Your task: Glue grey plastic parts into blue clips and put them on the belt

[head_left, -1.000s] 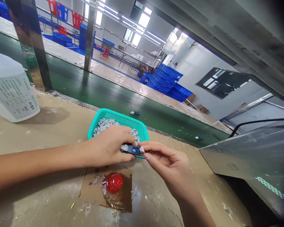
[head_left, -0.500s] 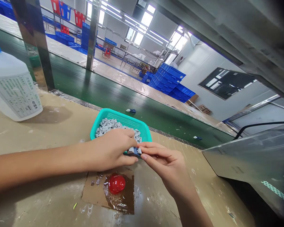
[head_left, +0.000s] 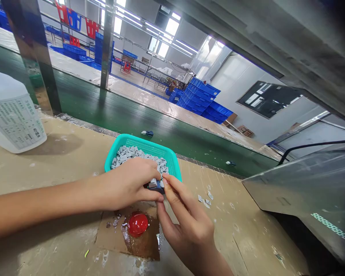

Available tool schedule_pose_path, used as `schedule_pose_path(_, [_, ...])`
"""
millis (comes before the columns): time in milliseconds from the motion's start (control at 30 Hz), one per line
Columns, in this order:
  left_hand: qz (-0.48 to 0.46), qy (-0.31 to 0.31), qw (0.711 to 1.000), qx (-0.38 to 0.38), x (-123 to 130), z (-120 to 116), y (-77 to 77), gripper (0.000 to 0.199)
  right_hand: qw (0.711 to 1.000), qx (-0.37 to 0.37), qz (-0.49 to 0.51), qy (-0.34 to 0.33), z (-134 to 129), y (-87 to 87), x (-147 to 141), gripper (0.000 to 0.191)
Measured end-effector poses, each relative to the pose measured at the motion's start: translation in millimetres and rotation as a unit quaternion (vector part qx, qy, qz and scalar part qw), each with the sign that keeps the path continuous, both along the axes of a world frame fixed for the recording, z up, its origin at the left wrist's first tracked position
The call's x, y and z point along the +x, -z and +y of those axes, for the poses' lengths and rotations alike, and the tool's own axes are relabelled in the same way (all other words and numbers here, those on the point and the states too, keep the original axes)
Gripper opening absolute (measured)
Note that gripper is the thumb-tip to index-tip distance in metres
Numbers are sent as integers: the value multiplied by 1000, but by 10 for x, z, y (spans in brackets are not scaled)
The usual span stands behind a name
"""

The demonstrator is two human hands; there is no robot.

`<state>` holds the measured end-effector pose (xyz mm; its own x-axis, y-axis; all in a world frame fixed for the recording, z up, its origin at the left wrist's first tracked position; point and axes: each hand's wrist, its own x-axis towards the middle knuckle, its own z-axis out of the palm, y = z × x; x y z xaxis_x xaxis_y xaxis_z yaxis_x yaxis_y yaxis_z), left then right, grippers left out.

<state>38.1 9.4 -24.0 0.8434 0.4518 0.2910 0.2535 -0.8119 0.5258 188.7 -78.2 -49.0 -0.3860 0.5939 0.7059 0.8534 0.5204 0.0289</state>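
Note:
A small dark blue plastic part [head_left: 158, 188] with light grey pieces on it is pinched in my left hand [head_left: 132, 182], over the near side of a green basket [head_left: 176, 165]. My right hand [head_left: 186, 218] closes its fingertips on the right end of the same part, next to a small grey piece [head_left: 161, 184]. The fingers hide much of the part. Many loose grey pieces [head_left: 128, 152] fill the basket. Below my hands, a red rounded object [head_left: 138, 224] sits on a wet brown board [head_left: 110, 234].
A white bottle [head_left: 15, 115] with a blue cap stands at the left. Several grey bits [head_left: 209, 195] lie right of the basket. Beyond the table runs a green conveyor belt [head_left: 126, 119] carrying two dark parts [head_left: 148, 133]. A metal panel [head_left: 304, 184] rises at the right.
My right hand has shifted left and turned, its fingers now pointing up at the part. Grey bits on the table, earlier behind my right hand, now show. The whole view has moved slightly.

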Motion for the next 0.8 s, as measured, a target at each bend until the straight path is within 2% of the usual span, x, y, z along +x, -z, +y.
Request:
schedule_pose_path(100, [26,9,1000,-9,-15,-45,-64,22,1000,24,-15,-12,-4,-24,15,35])
schedule_pose_path(233, [35,21,999,-7,-54,-124,-143,19,999,48,-3,-19,-41,-20,-2,41])
schedule_pose_path(367, [40,28,999,-24,-69,-132,-163,16,998,60,-9,-20,-75,1,-25,43])
schedule_pose_path(433, [-2,20,997,-72,-47,-91,-141,14,998,58,-9,-14,-59,-18,-25,42])
schedule_pose_path(500, [-83,-7,977,-197,0,-37,-110,15,998,66,-9,-6,-11,-73,-7,43])
schedule_pose_path(533, [-131,-27,950,-283,30,-15,-97,17,997,79,-10,-1,21,-111,9,45])
schedule_pose_path(567, [-182,-41,910,-370,60,-1,-89,20,995,95,-11,2,56,-153,28,47])
schedule_pose_path(633, [-277,-36,813,-511,119,-14,-88,22,991,134,-12,0,120,-230,68,52])
schedule_pose_path(733, [-387,17,689,-612,192,-141,-105,15,987,161,-11,-13,187,-292,99,54])
schedule_pose_path(800, [-417,29,646,-639,231,-249,-112,15,985,170,-15,-15,213,-300,86,52])
